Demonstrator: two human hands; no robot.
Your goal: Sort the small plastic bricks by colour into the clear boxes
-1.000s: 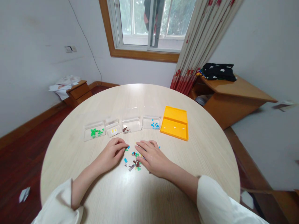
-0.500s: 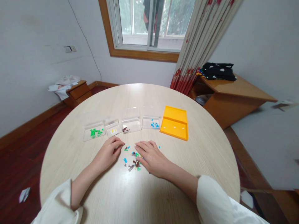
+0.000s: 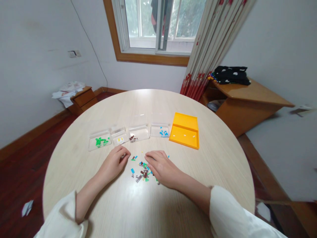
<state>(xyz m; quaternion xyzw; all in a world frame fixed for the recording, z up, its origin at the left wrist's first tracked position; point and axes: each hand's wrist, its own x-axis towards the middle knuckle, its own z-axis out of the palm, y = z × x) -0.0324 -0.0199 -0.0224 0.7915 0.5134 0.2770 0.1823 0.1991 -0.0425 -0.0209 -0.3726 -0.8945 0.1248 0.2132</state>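
Note:
A loose pile of small building bricks [image 3: 144, 172] in brown, blue, green, grey and yellow lies on the round table between my hands. My left hand [image 3: 116, 162] rests left of the pile, its fingers loosely bent with a gap at the thumb and nothing visible in them. Close to its fingertips are a few small bricks [image 3: 133, 158]. Over the pile's right edge lies my right hand [image 3: 163, 168], fingers stretched and together, thumb apart. It covers some bricks, and what is beneath the palm is hidden.
Behind the hands stand clear boxes: one with green bricks [image 3: 101, 141], one with yellow pieces [image 3: 120, 139], one with brown bricks [image 3: 133, 138], one with blue bricks [image 3: 163, 133]. An open yellow case [image 3: 184, 141] holding small white pieces is at their right.
My right hand has drawn slightly right, uncovering more bricks in the pile. My left hand has shifted a little left, away from the small bricks.

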